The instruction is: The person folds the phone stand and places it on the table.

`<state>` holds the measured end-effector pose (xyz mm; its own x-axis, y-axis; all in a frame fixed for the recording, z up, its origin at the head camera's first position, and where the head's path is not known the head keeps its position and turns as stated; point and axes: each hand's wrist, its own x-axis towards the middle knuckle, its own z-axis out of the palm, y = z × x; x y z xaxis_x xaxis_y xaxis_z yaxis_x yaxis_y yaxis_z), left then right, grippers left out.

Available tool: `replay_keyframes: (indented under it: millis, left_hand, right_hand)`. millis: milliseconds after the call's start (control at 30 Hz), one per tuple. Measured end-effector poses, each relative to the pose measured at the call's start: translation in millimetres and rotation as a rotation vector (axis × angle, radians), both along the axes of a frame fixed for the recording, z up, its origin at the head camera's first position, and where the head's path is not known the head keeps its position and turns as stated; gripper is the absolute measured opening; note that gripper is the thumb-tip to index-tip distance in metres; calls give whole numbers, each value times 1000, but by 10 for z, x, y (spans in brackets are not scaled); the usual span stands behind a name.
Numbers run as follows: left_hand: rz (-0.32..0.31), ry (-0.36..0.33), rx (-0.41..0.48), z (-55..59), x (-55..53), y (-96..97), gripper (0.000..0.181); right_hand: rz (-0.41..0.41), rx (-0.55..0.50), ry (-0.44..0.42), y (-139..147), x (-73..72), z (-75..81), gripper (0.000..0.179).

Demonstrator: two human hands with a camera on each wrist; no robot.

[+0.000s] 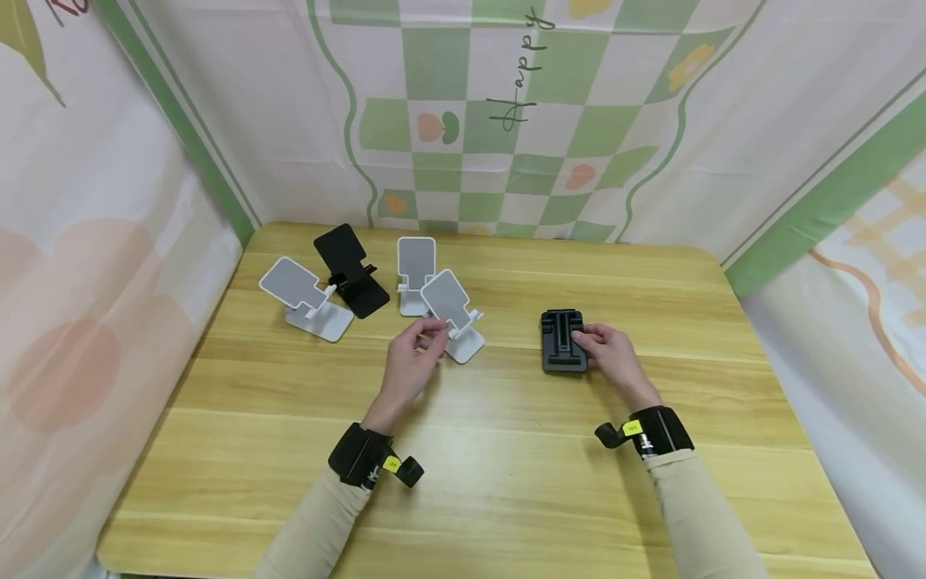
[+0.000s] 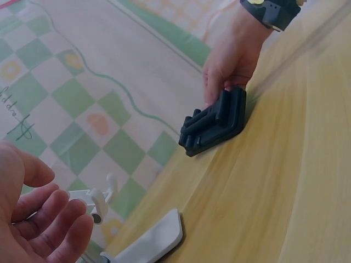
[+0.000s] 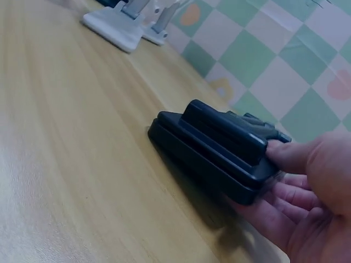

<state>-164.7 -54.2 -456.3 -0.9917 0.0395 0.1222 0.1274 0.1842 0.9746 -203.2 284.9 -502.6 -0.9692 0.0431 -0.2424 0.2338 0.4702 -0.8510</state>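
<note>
Checkered cloth hangs across the top of the frame, behind a wooden table. Right of centre I see the right hand gripping a folded black stand, thumb on its upper face. Near the middle, the left hand, fingers loosely curled around nothing, is right by a white-rimmed stand; whether they touch, I can't tell. Left of that are an upright stand, an unfolded black stand and a tilted stand.
</note>
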Motion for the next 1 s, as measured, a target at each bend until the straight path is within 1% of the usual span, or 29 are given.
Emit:
replay_keyframes:
  millis: [100, 200, 300, 467, 733, 800, 1000]
  left_hand:
    - [7, -2, 6, -153, -60, 7, 26]
    - [2, 4, 3, -212, -76, 6, 25]
    - [-2, 10, -1, -226, -75, 6, 23]
    - [-2, 12, -10, -230, -76, 10, 22]
    - [-24, -18, -33, -261, -74, 16, 24]
    - [-31, -21, -36, -239, -65, 18, 25]
    - [-51, -24, -54, 61, 69, 17, 26]
  right_hand:
    - [-4, 76, 8, -35, -5, 3, 63]
    - [-22, 161, 26, -50, -8, -2, 58]
    - [-45, 223, 46, -58, -2, -1, 54]
    - [-76, 292, 66, -88, 20, 27, 49]
    - [-74, 386, 93, -128, 46, 32, 41]
    - [-78, 387, 90, -131, 46, 19, 40]
    - [-83, 359, 66, -116, 44, -2, 41]
